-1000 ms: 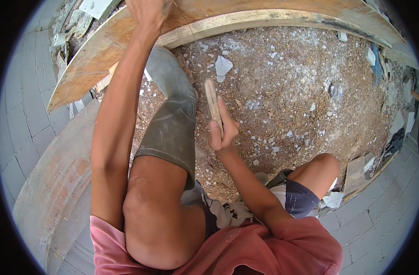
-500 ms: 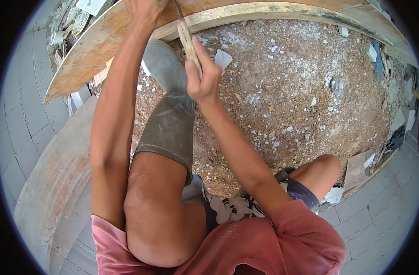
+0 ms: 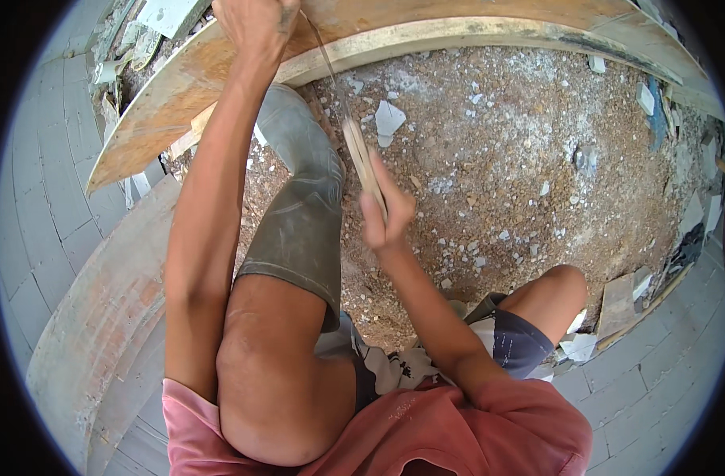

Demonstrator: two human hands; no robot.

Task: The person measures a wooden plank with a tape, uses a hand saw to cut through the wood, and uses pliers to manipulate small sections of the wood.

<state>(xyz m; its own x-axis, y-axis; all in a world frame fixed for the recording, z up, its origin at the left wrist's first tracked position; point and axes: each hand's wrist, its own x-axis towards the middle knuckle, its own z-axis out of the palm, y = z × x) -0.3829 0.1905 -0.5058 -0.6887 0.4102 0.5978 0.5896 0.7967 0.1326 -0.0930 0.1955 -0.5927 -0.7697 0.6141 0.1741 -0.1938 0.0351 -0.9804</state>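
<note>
My right hand (image 3: 390, 208) is wrapped round the pale wooden handle of a handsaw (image 3: 365, 168). The saw's thin blade shows nearly edge-on and runs up to the edge of a plywood sheet (image 3: 152, 103). A light timber batten (image 3: 426, 36) lies along the near edge of that sheet. At the upper border my left hand (image 3: 257, 22) rests on the plywood beside the blade's far end; its fingers are cut off by the picture's edge. My left leg, in a grey-green rubber boot (image 3: 295, 226), stands against the batten, left of the saw.
Gravelly ground (image 3: 489, 159) with white chips lies in front of me. A flat white shard (image 3: 390, 119) is close to the blade. A worn board (image 3: 100, 301) lies at the left on grey paving (image 3: 41, 190). Broken pieces (image 3: 616, 301) lie at the right.
My right hand has drawn the saw back toward me and to the right, so more blade shows. The left hand stays on the plywood; the whole view has shifted slightly.
</note>
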